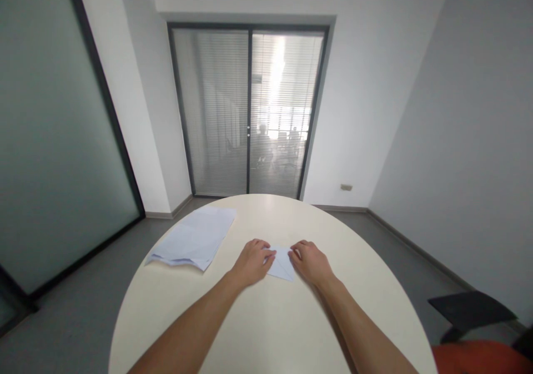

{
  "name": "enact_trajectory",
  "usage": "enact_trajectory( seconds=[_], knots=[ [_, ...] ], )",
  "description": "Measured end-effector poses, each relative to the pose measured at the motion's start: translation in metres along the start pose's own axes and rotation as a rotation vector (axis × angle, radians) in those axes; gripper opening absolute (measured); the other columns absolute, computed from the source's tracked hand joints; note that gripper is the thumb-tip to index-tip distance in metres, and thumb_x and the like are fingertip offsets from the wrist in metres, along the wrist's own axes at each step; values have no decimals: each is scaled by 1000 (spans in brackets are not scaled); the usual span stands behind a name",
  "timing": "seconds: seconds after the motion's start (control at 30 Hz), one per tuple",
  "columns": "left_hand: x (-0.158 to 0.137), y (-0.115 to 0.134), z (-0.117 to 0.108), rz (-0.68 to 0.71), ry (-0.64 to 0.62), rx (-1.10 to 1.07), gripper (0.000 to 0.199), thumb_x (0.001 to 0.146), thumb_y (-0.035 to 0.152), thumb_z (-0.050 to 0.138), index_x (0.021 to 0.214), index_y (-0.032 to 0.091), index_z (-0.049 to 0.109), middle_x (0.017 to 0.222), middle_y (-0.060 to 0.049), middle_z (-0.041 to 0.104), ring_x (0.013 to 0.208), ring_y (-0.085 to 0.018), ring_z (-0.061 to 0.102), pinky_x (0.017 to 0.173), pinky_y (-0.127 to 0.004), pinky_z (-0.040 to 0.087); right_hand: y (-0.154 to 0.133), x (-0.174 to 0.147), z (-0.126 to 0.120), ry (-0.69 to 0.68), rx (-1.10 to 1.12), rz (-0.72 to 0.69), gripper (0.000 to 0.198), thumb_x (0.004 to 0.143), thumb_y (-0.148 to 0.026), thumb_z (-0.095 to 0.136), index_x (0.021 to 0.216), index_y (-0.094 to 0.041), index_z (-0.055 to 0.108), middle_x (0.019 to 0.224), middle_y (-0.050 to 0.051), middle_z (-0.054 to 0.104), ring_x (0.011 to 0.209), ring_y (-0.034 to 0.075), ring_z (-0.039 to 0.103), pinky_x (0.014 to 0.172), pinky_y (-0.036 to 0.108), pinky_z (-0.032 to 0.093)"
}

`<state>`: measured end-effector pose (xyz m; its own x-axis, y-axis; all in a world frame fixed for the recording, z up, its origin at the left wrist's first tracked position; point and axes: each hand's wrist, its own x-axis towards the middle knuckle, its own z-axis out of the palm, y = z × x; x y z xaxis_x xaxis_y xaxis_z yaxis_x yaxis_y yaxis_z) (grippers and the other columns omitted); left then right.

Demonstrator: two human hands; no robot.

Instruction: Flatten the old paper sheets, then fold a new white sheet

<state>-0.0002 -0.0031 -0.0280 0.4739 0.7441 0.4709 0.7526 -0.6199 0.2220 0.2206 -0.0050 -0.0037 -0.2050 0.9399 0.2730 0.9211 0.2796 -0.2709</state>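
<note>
A small folded piece of white paper (281,267) lies on the round table, with crease lines running across it. At its left edge is my left hand (253,263), fingers curled and the thumb on the paper. My right hand (311,262) is closed at the paper's right edge, its thumb and fingertips bent in against it. Both hands partly cover the paper's sides, and the undersides of the fingers are hidden.
A stack of white paper sheets (195,235) with curled corners lies on the left of the cream round table (266,329). At lower right stands a chair with a black armrest (472,310) and a red seat (483,358). Glass doors with blinds (220,113) are beyond the table.
</note>
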Motion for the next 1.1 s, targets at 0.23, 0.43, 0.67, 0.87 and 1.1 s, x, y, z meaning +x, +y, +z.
enact_trajectory(
  seconds=[0.23, 0.43, 0.67, 0.87, 1.1],
  knots=[
    [0, 6, -7, 10, -18, -39, 28, 90, 33, 61, 114, 25, 75, 108, -8, 68, 101, -24, 60, 95, -40, 46, 3, 4, 7, 34, 75, 58, 19, 90, -30, 55, 87, -18, 70, 97, 9, 70, 95, 21, 61, 79, 28, 41],
    [2, 9, -11, 15, -5, -36, 25, 92, 32, 58, 105, 24, 78, 96, -7, 69, 92, -22, 61, 88, -38, 45, -1, 3, 6, 67, 39, 111, 21, 88, -34, 59, 79, -18, 68, 95, 11, 69, 96, 24, 60, 76, 30, 41],
    [4, 10, -12, 21, -12, 10, 24, 93, 30, 56, 87, 22, 79, 81, -6, 68, 82, -21, 61, 82, -36, 44, -2, 3, 7, 50, 15, 160, 24, 89, -37, 59, 82, -17, 69, 99, 12, 68, 98, 26, 60, 79, 32, 42],
    [5, 8, -9, -12, -31, 5, 14, 86, 30, 65, 88, 21, 76, 81, -4, 70, 84, -22, 62, 85, -36, 43, -3, 2, 9, 69, 41, 75, 19, 91, -32, 59, 83, -17, 70, 99, 10, 69, 98, 23, 60, 83, 29, 41],
    [4, 9, -9, -21, -47, 1, 16, 85, 31, 67, 95, 22, 75, 85, -3, 70, 85, -21, 63, 86, -36, 44, -5, 4, 9, 65, 65, 80, 18, 91, -27, 58, 84, -17, 71, 97, 9, 70, 96, 21, 61, 83, 27, 40]
  ],
)
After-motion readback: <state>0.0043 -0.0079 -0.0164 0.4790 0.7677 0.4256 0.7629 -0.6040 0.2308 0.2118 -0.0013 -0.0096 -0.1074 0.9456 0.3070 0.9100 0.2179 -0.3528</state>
